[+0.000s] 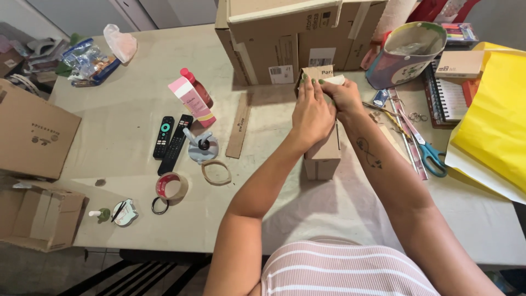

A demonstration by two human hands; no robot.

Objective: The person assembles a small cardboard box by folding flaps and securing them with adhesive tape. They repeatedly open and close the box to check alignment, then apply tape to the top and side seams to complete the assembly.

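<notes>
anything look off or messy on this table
Nothing is spilled or broken. Both hands, left and right, press on a small cardboard box. A pink carton lies tilted against a red bottle.

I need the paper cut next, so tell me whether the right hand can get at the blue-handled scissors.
Probably yes. The right hand rests on the small cardboard box, and the blue-handled scissors lie uncovered on the table just to its right, nothing between them. It would have to let go of the box first.

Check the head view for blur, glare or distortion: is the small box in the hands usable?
Head view: sharp and evenly lit; soft shadows fall beside the small cardboard box under both hands, left hand, right hand; table edges bow from wide-angle distortion; no glare.
</notes>
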